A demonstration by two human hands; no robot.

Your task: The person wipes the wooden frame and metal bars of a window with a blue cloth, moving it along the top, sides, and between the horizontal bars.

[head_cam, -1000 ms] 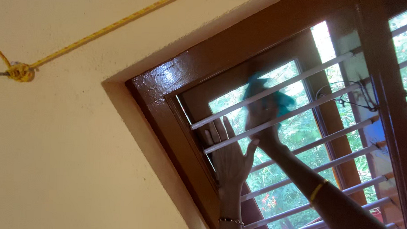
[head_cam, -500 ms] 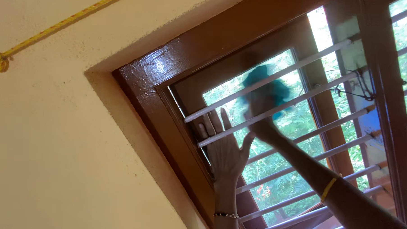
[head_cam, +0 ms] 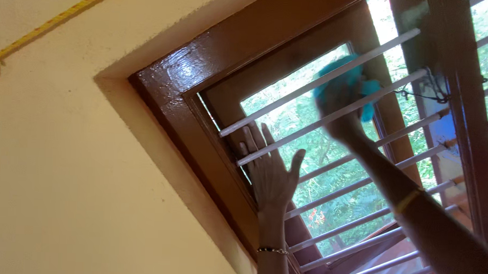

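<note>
Overhead, the right hand (head_cam: 342,110) reaches through the white window bars (head_cam: 321,80), its fingers closed around a teal cloth (head_cam: 346,81) pressed to the glass near the top of the pane. The left hand (head_cam: 270,173) – fingers open and spread – rests flat against the brown wooden window frame (head_cam: 203,71).

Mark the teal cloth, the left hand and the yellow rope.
teal cloth (head_cam: 340,81): head view, middle of the bunched fabric.
left hand (head_cam: 272,178): head view, back of the hand.
yellow rope (head_cam: 53,23): head view, mid-length of the strand.
</note>
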